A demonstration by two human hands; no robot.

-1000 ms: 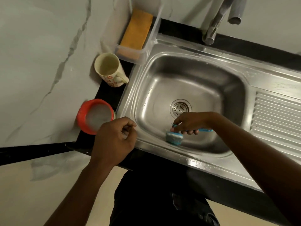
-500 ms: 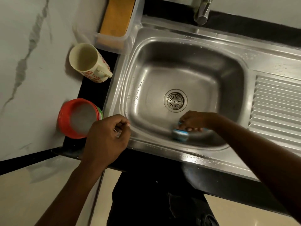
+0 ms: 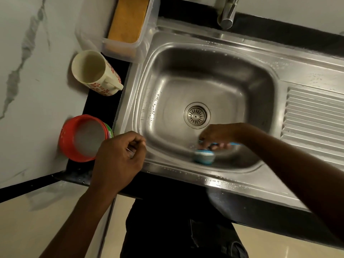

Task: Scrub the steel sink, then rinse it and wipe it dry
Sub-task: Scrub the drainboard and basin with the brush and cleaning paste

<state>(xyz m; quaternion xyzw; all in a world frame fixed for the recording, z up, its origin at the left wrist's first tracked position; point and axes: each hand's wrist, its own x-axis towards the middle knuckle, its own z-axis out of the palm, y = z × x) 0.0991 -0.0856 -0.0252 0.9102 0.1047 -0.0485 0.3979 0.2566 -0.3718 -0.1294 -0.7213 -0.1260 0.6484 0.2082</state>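
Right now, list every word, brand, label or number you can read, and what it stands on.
No text can be read.
Red tub: its green side label is too small and blurred to read.
Mug: red flower pattern only, no words.
Scrub brush: blurred, no text shows.

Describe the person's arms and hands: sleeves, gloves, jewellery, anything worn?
Nothing worn shows. The left arm and right arm are bare to the frame edges, with no sleeve or cuff in view. There are no gloves, and no watch or band on either wrist. The left hand has a tiny glint at its fingers, too small to identify. The right hand is motion-blurred, so rings cannot be ruled out.
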